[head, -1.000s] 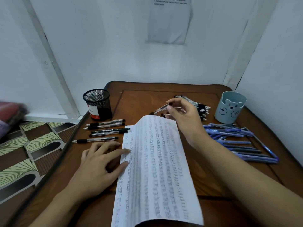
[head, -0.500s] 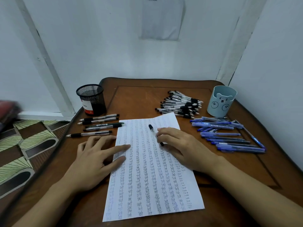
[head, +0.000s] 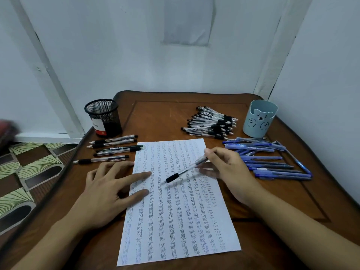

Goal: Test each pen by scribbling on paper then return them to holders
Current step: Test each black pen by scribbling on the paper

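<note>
A white sheet of paper (head: 175, 211), covered with columns of scribbled words, lies on the wooden table (head: 155, 117). My right hand (head: 228, 172) pinches a clear black-grip pen (head: 183, 171) whose tip points down-left, close to the sheet. My left hand (head: 109, 188) rests flat with spread fingers on the paper's left edge. A black mesh holder (head: 104, 117) stands at the back left. A light blue bear holder (head: 260, 118) stands at the back right.
Several black pens (head: 113, 147) lie in a row left of the paper. A pile of black pens (head: 210, 123) sits behind the sheet, and several blue pens (head: 266, 160) lie at the right. White walls close the back and right; patterned floor (head: 23, 172) shows at left.
My right hand took a pen from the back pile, brought it over the paper and turned it so that its tip points down-left. The paper settled flat. My left hand stayed put.
</note>
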Demonstrator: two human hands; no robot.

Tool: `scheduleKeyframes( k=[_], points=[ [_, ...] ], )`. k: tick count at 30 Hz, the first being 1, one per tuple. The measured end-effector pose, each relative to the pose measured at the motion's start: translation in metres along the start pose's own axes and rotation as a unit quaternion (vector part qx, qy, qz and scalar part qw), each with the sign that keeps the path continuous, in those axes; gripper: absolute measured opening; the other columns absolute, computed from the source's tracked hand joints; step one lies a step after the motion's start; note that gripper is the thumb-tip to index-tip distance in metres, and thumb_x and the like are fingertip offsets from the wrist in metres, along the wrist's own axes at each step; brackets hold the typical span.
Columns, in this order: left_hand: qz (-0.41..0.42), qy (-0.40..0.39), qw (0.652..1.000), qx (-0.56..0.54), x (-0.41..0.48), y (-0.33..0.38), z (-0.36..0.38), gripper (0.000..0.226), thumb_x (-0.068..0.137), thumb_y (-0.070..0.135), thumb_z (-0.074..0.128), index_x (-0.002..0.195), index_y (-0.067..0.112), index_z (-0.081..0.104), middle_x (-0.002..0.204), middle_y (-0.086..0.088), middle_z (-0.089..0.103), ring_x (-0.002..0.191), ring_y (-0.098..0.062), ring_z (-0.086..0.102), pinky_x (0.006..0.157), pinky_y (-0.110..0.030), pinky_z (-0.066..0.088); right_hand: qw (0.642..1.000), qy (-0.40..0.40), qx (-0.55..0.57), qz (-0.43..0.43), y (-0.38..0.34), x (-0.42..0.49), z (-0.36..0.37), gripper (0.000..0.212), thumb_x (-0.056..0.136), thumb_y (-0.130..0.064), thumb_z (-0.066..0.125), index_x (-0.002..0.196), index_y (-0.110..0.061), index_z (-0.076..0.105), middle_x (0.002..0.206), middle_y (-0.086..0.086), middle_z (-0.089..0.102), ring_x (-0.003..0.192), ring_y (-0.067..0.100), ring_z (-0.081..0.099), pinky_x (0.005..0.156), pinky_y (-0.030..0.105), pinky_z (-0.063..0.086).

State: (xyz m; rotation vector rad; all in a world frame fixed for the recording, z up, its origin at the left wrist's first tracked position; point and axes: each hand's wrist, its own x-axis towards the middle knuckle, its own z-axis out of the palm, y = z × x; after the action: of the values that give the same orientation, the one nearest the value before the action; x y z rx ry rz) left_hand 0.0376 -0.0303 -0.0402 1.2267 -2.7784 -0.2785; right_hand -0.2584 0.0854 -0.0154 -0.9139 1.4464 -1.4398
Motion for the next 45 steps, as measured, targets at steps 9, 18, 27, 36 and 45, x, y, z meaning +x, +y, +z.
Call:
scheduleKeyframes(
  k=[9,18,27,36,45],
  points=[
    [-0.002,-0.003,1.0,-0.001,0.001,-0.001,0.0,0.063,0.072,0.1,0.008,0.132,0.085,0.014,0.152,0.035,0.012,0.144,-0.009,0.01,0.118,-0.048,0.013,0.916,0.088,0.354,0.167,-0.013,0.006,0.006,0.028,0.102,-0.037,0.056,0.1,-0.01,0.055,0.101,0.021,0.071,0.089,0.032,0.076,0.09,0.05,0.059],
    [-0.002,0.003,1.0,0.0,0.001,-0.001,0.001,0.061,0.073,0.099,0.009,0.132,0.085,0.015,0.151,0.035,0.014,0.143,-0.009,0.011,0.117,-0.048,0.015,0.878,0.029,0.414,0.239,-0.009,0.0,0.023,0.01,0.087,-0.011,0.045,0.079,-0.016,0.046,0.052,-0.006,0.026,0.029,0.008,0.019,0.03,0.018,0.011],
    [-0.006,-0.006,1.0,-0.001,0.001,-0.001,0.0,0.063,0.072,0.1,0.007,0.133,0.085,0.013,0.155,0.031,0.015,0.143,-0.009,0.01,0.118,-0.049,0.014,0.909,0.041,0.337,0.243,-0.009,-0.005,0.015,0.041,0.088,-0.02,0.066,0.117,0.009,0.065,0.061,-0.004,0.035,0.037,0.003,0.023,0.036,0.015,0.015],
    [0.001,0.005,1.0,-0.008,0.001,-0.002,0.001,0.06,0.075,0.098,0.012,0.133,0.083,0.021,0.155,0.029,0.02,0.142,-0.01,0.013,0.115,-0.049,0.016,0.911,0.037,0.339,0.231,-0.002,-0.013,0.008,0.048,0.103,-0.038,0.046,0.09,-0.001,0.074,0.081,0.014,0.067,0.068,0.023,0.062,0.051,0.029,0.049],
    [0.001,0.002,1.0,-0.009,0.0,-0.003,0.001,0.062,0.076,0.098,0.009,0.134,0.082,0.02,0.155,0.03,0.017,0.142,-0.008,0.012,0.116,-0.048,0.016,0.98,-0.057,0.159,0.102,0.006,-0.03,-0.007,0.02,0.077,0.001,0.075,0.073,-0.004,0.056,0.069,0.015,0.057,0.055,0.017,0.05,0.045,0.021,0.038]
  ],
)
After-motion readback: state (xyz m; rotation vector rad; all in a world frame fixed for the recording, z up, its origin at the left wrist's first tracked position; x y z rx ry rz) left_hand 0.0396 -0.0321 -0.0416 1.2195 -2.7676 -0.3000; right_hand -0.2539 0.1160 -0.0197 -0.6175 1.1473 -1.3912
